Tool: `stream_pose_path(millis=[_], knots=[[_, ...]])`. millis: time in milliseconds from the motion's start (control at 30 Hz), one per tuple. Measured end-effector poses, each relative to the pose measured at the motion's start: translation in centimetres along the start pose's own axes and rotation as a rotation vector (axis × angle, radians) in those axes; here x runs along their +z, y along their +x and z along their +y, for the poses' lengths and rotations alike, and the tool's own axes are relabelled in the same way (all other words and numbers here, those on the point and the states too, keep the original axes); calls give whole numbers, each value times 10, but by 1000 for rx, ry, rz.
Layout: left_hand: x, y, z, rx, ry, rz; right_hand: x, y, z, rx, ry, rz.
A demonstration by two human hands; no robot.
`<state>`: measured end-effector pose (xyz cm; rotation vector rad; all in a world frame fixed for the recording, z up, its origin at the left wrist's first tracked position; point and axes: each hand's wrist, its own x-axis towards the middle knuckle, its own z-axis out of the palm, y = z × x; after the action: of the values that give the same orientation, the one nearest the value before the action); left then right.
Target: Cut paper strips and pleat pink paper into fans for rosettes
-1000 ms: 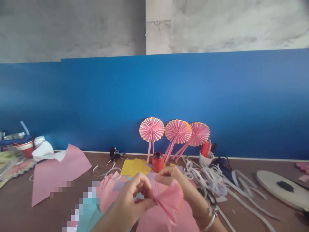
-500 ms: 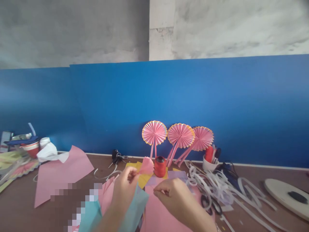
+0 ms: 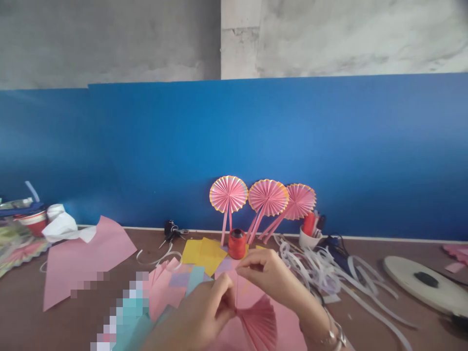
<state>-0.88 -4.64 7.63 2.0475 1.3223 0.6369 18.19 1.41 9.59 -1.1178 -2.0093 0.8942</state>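
My left hand (image 3: 206, 309) is closed, its fingers pinching the gathered end of a pleated pink paper fan (image 3: 259, 324). The fan spreads to the right of those fingertips, over a flat pink sheet (image 3: 288, 321). Higher and slightly to the right, my right hand (image 3: 268, 273) is pinched, thumb against fingers; whatever lies between them is too fine to make out. A faint upright line shows beneath its fingertips, possibly thread. Just behind the hands stands a red thread spool (image 3: 237, 243).
Round pleated pink fans (image 3: 229, 194) lean on the blue partition (image 3: 164, 136). Curled white strips (image 3: 321, 263), a pen cup (image 3: 310, 239) and a pale disc (image 3: 420, 282) lie right. Yellow paper (image 3: 204, 253), keys (image 3: 171, 231) and a pink sheet (image 3: 87, 258) lie left.
My left hand has come down and to the right, bringing the pleated fan from beside the spool to below my right hand. My right hand has risen slightly, still pinched.
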Motion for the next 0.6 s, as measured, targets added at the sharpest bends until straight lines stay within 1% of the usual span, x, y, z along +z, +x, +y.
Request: stream_pose_path(millis=[67, 133, 200, 233, 300, 367, 400, 433, 500, 567, 600], knots=[[-2, -4, 4, -15, -127, -16, -2, 3, 8, 89, 83, -64], [-5, -5, 6, -1, -297, -2, -2, 6, 15, 136, 170, -126], [-8, -1, 6, 18, -518, 78, 0, 9, 19, 137, 243, -159], [-10, 2, 6, 24, -630, 146, 2, 9, 20, 131, 266, -163], [-14, 9, 3, 0, -822, 337, 6, 10, 19, 129, 277, -152], [-16, 17, -3, -74, -940, 547, 12, 9, 16, 146, 257, -120], [-17, 21, -7, -123, -971, 631, 16, 8, 14, 157, 249, -106], [-17, 24, -10, -174, -990, 687, 19, 8, 12, 163, 239, -99], [-17, 29, -17, -273, -1001, 726, 25, 6, 9, 165, 198, -94], [-15, 32, -22, -365, -1005, 703, 30, 5, 6, 155, 109, -83], [-14, 33, -23, -409, -1014, 671, 31, 4, 4, 140, 48, -72]])
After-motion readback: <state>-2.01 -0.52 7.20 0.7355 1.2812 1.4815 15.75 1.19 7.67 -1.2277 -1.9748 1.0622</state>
